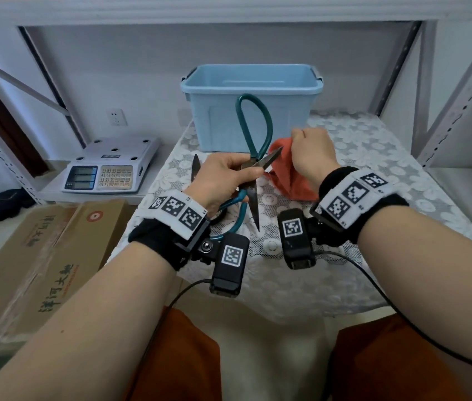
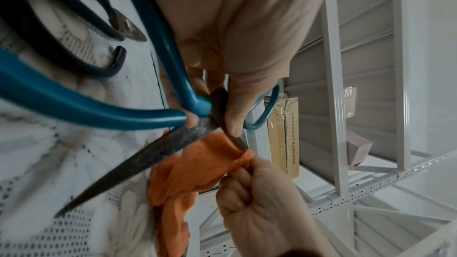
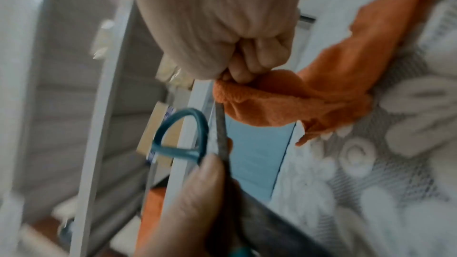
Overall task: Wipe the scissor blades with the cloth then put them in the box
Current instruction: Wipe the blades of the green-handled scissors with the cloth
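The left hand (image 1: 220, 180) holds the teal-handled scissors (image 1: 253, 131) above the counter (image 1: 373, 157), its grip curled round them at the pivot, thumb pressed on the metal where the two blades cross. The scissors stand wide apart: one handle loop rises toward 12 o'clock in front of the box (image 1: 252, 91), one blade (image 1: 271, 157) points toward 2 o'clock, the other blade (image 1: 253, 206) points down toward 6 o'clock. The right hand (image 1: 312, 154), at 3 o'clock from the left, has its grip closed tight on the orange cloth (image 1: 286, 175), fingers and thumb pinching a fold. In the left wrist view that fold wraps the tip of the upper blade, so cloth and blade touch; the rest of the cloth hangs down to the lace cover.

The pale blue box sits at 12 o'clock on the counter, lid off. A dark-handled pair of scissors (image 2: 74, 32) lies on the counter under the left wrist. At 9 o'clock a weighing scale (image 1: 110, 166) rests on a lower shelf, with cardboard cartons (image 1: 41, 256) at 8 o'clock.
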